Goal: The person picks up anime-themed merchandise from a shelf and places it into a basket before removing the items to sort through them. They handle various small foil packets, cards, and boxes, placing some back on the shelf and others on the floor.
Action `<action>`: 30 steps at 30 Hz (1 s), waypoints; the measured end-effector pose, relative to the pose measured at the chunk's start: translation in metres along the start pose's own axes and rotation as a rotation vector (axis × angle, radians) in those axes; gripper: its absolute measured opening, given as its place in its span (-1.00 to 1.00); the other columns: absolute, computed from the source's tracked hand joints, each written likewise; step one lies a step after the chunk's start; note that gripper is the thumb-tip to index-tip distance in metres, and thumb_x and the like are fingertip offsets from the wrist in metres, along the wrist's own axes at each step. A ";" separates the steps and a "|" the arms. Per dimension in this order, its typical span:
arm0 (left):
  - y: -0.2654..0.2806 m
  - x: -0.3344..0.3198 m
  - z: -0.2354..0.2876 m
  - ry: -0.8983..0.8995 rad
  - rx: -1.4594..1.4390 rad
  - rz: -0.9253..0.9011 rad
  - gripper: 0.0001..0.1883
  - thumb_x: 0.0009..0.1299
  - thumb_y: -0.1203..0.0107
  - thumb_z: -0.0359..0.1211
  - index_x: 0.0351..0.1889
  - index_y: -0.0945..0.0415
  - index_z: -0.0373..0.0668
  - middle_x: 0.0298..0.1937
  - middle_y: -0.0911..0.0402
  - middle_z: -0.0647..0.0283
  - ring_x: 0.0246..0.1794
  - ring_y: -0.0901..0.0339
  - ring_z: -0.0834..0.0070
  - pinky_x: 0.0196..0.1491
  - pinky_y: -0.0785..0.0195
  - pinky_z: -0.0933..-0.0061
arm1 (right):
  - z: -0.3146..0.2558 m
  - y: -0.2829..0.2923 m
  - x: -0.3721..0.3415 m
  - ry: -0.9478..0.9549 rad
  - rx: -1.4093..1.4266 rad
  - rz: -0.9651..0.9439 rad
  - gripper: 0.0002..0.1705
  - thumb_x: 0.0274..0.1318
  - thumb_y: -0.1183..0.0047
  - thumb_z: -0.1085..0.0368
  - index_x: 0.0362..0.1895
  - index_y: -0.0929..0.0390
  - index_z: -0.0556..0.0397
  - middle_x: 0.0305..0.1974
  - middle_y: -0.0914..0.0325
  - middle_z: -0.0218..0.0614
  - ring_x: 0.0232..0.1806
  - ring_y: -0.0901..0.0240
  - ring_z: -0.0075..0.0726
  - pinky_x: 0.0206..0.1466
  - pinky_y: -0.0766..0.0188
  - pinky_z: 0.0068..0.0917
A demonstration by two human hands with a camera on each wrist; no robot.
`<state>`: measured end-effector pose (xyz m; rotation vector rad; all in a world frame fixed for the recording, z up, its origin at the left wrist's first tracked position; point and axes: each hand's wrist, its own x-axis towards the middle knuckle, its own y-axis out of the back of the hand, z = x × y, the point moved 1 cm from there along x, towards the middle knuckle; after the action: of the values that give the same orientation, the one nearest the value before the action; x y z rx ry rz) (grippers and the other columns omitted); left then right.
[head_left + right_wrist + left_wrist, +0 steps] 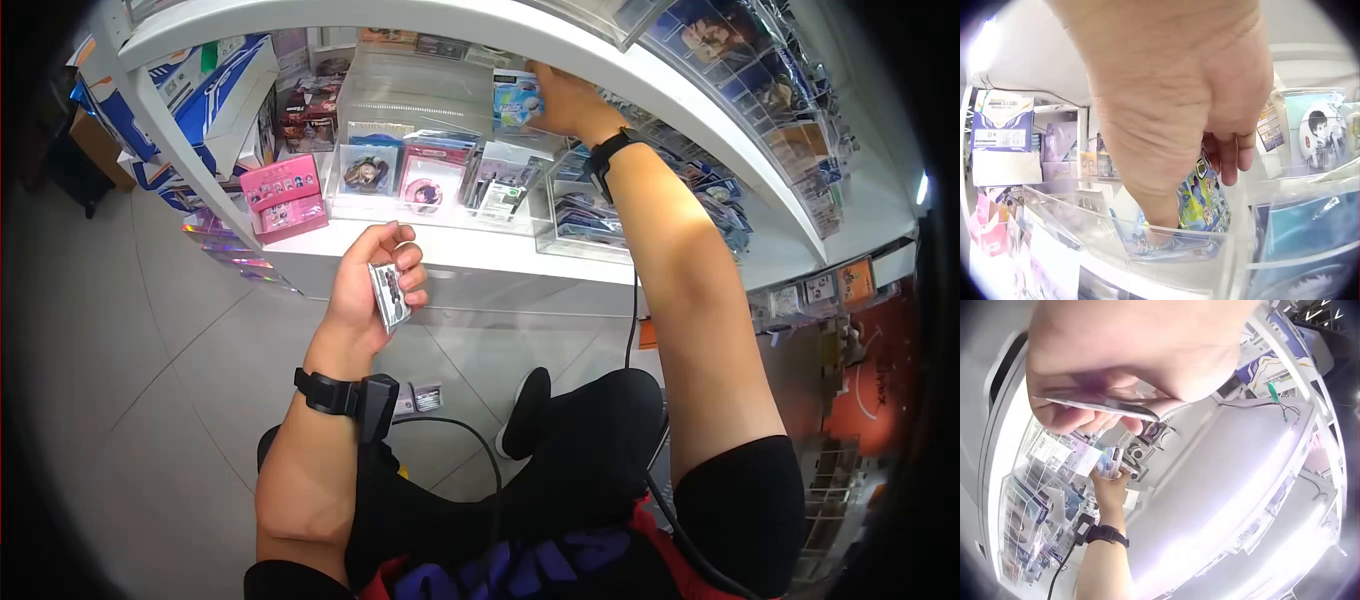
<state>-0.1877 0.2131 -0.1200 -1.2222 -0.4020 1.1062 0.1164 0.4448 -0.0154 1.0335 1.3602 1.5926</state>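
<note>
The person's right hand (570, 105) is clamped on a flat, shiny packet with blue, green and yellow pictures (517, 97), with the thumb on one side and fingers on the other. This packet is at the right end of the big clear plastic rack (410, 95), and its low part shows behind a see-through wall. The step in hand looks like handling this packet at the rack, but one still moment cannot tell if it is going in or coming out. The left hand (358, 285) is in front of the rack, with its fingers curled round a small, flat silver packet with dark print (390, 297). A pink cardboard box with little pictures (283, 195) sits to the left of the rack, and a clear plastic box of cards (560, 242) sits to its right. Any next move with the blue packet calls for a soft pinch and a straight path, up or down, past the see-through wall. If it tips, a corner could catch or bend, or nearby cards could get bumped.
</note>
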 end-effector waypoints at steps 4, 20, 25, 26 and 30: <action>0.000 0.003 -0.001 0.005 0.011 0.024 -0.78 0.67 -0.02 -0.12 -0.10 -0.57 0.00 -0.41 -0.40 0.44 -0.49 -0.37 0.57 -0.42 -0.30 0.44 | 0.010 -0.009 0.008 -0.093 -0.148 -0.040 0.06 -0.15 -0.67 -0.01 0.46 -0.44 -0.04 0.43 -0.51 0.00 0.50 -0.40 0.21 0.53 -0.39 0.00; -0.024 0.003 0.001 -0.011 0.007 -0.050 -0.43 0.69 0.12 0.19 0.17 -0.56 -0.10 -0.25 -0.57 0.31 -0.33 -0.56 0.47 -0.39 -0.46 0.38 | -0.187 0.028 -0.135 0.755 0.606 -0.083 -0.28 0.06 -0.52 0.10 0.29 -0.57 -0.01 0.14 -0.59 -0.22 0.15 -0.53 0.09 0.32 -0.41 -0.09; -0.012 0.006 0.007 -0.137 0.042 -0.151 -0.33 0.71 0.20 0.22 0.44 -0.43 -0.13 0.02 -0.55 0.24 -0.06 -0.56 0.43 -0.02 -0.51 0.22 | -0.186 0.015 -0.131 0.554 0.892 -0.169 -0.23 -0.01 -0.46 0.25 0.35 -0.53 0.04 0.12 -0.58 -0.23 0.07 -0.54 -0.19 0.17 -0.45 -0.26; -0.008 0.005 0.005 -0.159 0.064 -0.052 -0.36 0.70 0.18 0.16 0.43 -0.41 -0.14 0.13 -0.58 0.18 0.06 -0.59 0.36 0.08 -0.51 0.19 | -0.181 0.014 -0.130 0.493 0.996 -0.156 -0.19 -0.02 -0.42 0.28 0.39 -0.49 0.08 0.13 -0.58 -0.29 0.04 -0.50 -0.38 0.16 -0.47 -0.31; -0.013 -0.004 0.006 -0.231 0.221 -0.043 -0.43 0.67 -0.04 -0.14 0.56 -0.30 -0.15 0.25 -0.62 0.12 0.16 -0.67 0.28 0.24 -0.57 0.08 | -0.169 0.005 -0.124 0.164 1.661 -0.407 -0.20 0.23 -0.28 0.54 0.55 -0.32 0.18 0.38 -0.49 -0.23 0.55 -0.34 -0.33 0.59 -0.31 -0.24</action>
<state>-0.1883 0.2141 -0.1051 -0.8918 -0.4655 1.2251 0.0036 0.2692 -0.0379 1.2678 2.8035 -0.0723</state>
